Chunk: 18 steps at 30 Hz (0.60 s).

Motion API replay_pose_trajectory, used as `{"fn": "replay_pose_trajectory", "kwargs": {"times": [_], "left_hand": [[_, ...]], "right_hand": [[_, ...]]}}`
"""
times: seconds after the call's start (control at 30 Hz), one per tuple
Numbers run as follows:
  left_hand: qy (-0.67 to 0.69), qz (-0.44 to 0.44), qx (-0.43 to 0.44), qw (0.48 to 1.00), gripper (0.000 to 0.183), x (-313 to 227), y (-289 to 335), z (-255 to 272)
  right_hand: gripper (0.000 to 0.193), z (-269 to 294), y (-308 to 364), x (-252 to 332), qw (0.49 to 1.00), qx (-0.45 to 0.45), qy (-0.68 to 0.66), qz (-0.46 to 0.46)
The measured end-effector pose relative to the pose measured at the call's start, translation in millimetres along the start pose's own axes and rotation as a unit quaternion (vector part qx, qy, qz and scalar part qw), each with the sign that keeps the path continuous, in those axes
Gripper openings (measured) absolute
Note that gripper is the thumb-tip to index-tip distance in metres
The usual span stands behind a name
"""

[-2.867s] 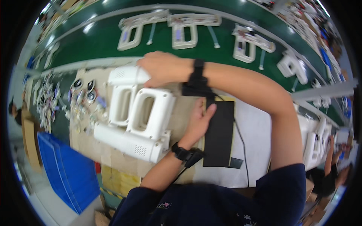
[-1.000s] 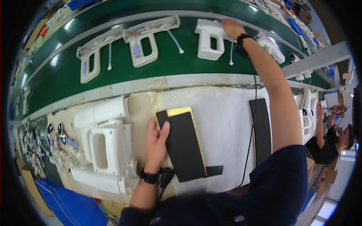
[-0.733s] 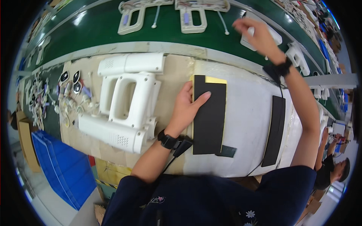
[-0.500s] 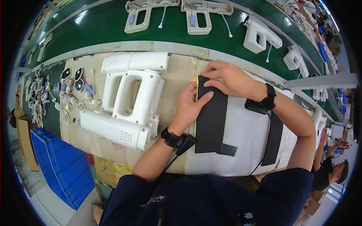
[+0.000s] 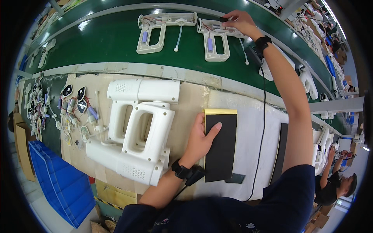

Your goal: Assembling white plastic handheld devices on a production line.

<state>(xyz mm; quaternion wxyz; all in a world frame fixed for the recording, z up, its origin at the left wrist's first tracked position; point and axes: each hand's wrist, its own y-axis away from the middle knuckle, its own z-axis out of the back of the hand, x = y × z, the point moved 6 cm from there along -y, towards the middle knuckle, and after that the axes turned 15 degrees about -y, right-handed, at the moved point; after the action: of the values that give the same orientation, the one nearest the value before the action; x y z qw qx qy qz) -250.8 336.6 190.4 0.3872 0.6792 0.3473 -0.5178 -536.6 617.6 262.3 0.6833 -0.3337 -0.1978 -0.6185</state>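
My left hand grips the left edge of a black foam sheet, thumb on top and the other fingers partly hidden. A strip of yellow backing lies bare along the sheet's far end. Stretched out over the green conveyor, my right hand pinches a small black foam piece. It is over the top of an open white gun-shaped housing, which has wires and a purple cylinder inside. A similar open housing lies to its left.
White housing shells are stacked left of the sheet. Loose motors, wires and black oval panels lie farther left. A second black sheet is under my right arm. A blue bin stands at lower left; another person works at far right.
My right hand has left the sheet and reached forward over the conveyor with a small black piece. Yellow backing now shows at the sheet's far end. The housings have shifted right in view.
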Motion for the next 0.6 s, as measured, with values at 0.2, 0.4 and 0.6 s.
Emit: {"fn": "replay_pose_trajectory", "kwargs": {"times": [0.2, 0.4, 0.6], "left_hand": [[0.031, 0.023, 0.022, 0.999, 0.032, -2.3, 1.2, -3.1], [0.027, 0.021, 0.015, 0.999, 0.03, 10.5, -0.1, -0.4], [0.027, -0.001, -0.013, 1.0, 0.027, 7.1, -4.4, 0.6]], "right_hand": [[0.046, -13.0, -11.7, -26.5, 0.998, 0.027, 0.053, 0.008], [0.048, 9.4, 13.9, 3.3, 0.996, -0.001, 0.07, 0.052], [0.019, -2.8, 117.9, 89.2, 0.979, 0.183, -0.024, 0.083]]}}
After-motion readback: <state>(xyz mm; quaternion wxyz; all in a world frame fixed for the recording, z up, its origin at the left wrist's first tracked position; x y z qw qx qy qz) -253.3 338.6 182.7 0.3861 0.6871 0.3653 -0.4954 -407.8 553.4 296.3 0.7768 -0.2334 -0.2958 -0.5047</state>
